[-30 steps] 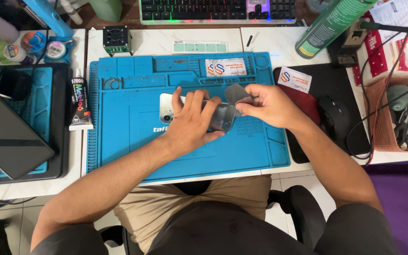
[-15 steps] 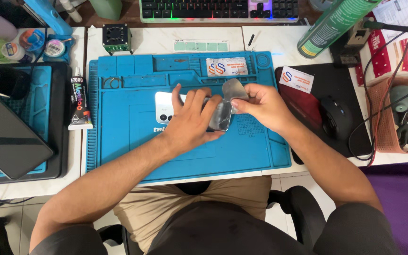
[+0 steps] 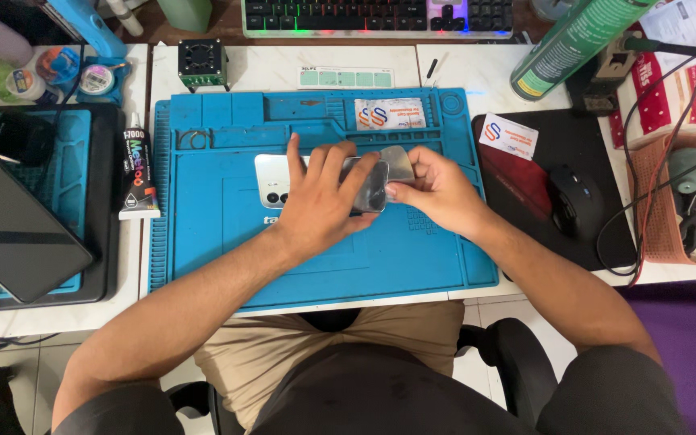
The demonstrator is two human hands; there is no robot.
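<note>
A white smartphone lies back-up on the blue repair mat, its camera cluster showing at the left. My left hand presses flat on the phone, fingers spread over its right half. My right hand pinches a thin shiny metal plate at the phone's right end, where a grey glossy panel sits tilted between both hands. Most of the phone is hidden under my left hand.
A glue tube lies left of the mat, beside a dark tablet on a black tray. A mouse sits on the black pad at right, a tool basket beyond it. Keyboard and green spray can at the back.
My hands have shifted slightly; the grey panel is raised a bit more at the phone's right end, and the metal plate sits further in beneath it.
</note>
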